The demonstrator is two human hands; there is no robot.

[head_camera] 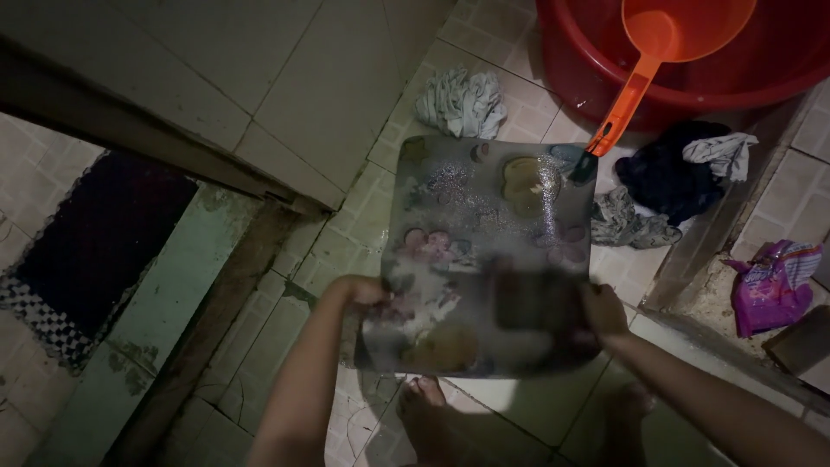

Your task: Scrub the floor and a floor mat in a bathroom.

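Two bare forearms, ours, reach up from the bottom edge of the frame, and below them our bare feet (424,406) stand on the tiled floor (519,406). Between the hands we hold a wet flowered cloth (484,251), spread flat across the middle of the frame. It is the largest thing we handle: soft and limp, glistening with water and suds, so it looks heavier than when dry and likely slippery. Our grip sits on its two near corners, which seems the natural place to take it, since the rest would sag.

Our left hand (359,292) pinches the lower left corner, fingers closed on the cloth. Our right hand (603,311) clamps the lower right corner the same way.

At the upper right sits a big red basin (571,60); what it holds we cannot tell. An orange scoop (666,35) rests in it, handle pointing down toward the cloth.

Smaller things lie on the floor: a dark mat (95,242) at the left, a dark heap of clothes (674,173) at the right, a pale wrung rag (462,104) above the cloth, and a purple packet (769,285) at the right edge.
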